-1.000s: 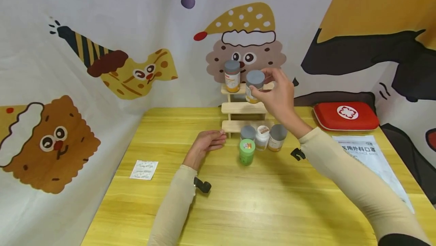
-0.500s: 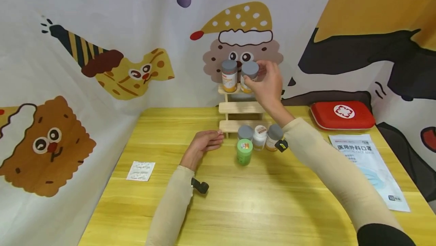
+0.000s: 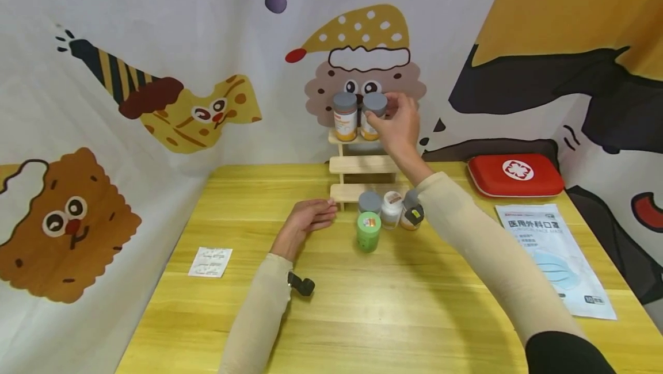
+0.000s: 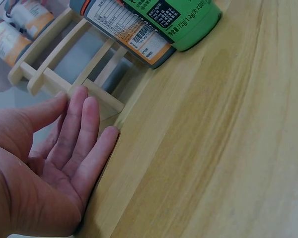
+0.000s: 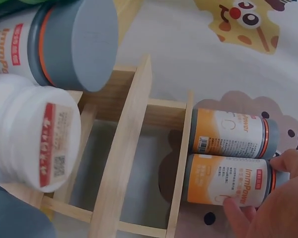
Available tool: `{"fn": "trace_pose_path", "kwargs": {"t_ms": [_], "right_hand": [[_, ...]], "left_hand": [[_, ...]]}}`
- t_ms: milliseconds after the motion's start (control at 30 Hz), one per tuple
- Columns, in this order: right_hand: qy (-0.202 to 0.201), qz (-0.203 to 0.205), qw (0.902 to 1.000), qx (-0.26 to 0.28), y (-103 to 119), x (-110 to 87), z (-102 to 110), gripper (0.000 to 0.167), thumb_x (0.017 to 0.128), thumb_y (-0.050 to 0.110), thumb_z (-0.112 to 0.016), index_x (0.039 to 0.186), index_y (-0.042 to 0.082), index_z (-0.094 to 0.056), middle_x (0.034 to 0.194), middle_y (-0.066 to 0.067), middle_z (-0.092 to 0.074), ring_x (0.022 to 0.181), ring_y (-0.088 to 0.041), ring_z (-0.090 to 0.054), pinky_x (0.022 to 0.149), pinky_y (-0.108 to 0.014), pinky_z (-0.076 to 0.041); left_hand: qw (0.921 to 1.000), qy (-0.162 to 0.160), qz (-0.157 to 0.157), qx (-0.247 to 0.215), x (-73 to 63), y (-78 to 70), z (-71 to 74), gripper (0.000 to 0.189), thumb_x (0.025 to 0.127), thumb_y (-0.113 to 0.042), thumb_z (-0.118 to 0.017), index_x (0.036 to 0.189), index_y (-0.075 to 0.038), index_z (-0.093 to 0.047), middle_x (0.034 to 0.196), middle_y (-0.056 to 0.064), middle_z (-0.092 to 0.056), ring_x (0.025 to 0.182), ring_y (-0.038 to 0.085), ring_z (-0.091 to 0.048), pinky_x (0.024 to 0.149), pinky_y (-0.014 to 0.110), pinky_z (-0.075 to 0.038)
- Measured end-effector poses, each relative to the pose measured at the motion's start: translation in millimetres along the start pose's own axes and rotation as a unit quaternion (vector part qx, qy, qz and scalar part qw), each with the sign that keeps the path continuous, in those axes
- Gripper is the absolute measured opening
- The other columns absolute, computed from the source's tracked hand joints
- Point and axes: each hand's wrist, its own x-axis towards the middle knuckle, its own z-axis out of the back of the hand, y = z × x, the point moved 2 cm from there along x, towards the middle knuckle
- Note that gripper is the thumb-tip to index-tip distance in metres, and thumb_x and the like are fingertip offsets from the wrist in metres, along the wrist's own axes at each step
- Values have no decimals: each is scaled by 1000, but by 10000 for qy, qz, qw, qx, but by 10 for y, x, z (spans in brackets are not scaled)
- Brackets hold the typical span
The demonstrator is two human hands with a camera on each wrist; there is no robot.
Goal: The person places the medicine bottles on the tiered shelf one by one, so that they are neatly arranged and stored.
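My right hand (image 3: 400, 128) pinches a grey-lidded supplement bottle (image 5: 223, 179) near its lid, thumb on one side and fingers on the other. That bottle stands upright on the top tier of a small wooden step rack (image 3: 362, 164). Close at its left is a matching bottle (image 3: 345, 119). At the rack's lower left corner, my left hand (image 3: 312, 216) lies with its side on the table, fingers fairly straight and fingertips touching the wood. In front of the rack stand a green bottle (image 3: 368, 233), a white bottle (image 3: 392, 210) and two more grey-lidded bottles, one (image 3: 369, 201) behind the green one.
A red first-aid case (image 3: 515, 175) lies at the back right, with a face mask packet (image 3: 554, 259) in front of it. A small white packet (image 3: 210, 262) is on the left of the table. A printed curtain (image 3: 217, 29) hangs close behind the rack.
My right hand has carried the grey-lidded bottle left and back onto the top tier, beside the matching one. The left hand stays at the rack's corner. The head view has shifted slightly.
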Motion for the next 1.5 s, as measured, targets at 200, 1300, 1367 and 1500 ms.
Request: {"fn": "trace_pose_path", "kwargs": {"t_ms": [200,1300,1367,1500], "right_hand": [[83,-31,9998,-203,1,66,-18,53,93,32,-82,136,8,-62,126,-14,-62,115,-28,-61,100,-39,-52],[87,196,9997,-104,-334,-231,197,61,90,35,-85,138,6,-60,131,-13,-62,121,-30,-60,102,-46,-50],[138,309,9993,-130,-340,-274,241,61,91,35,-84,138,4,-60,133,-14,-62,121,-31,-60,100,-46,-51],[213,463,9985,-201,-335,-381,334,59,93,35,-82,138,3,-59,133,-15,-62,121,-30,-60,92,-40,-54]], "left_hand": [[10000,5,-16,22,-5,4,-9,38,101,-26,-75,131,-3,-72,107,4,-83,102,20,-80,93,36,-66],[9999,-14,-102,-29,-24,8,3,37,101,-25,-76,129,-1,-73,98,1,-83,91,15,-80,89,36,-67],[9999,-26,-116,-37,-25,7,6,37,101,-25,-76,128,-1,-73,98,1,-83,93,16,-80,89,36,-67],[9999,-4,-93,-37,-25,-1,8,36,101,-24,-76,128,-1,-73,98,1,-83,96,18,-81,89,36,-67]]}}
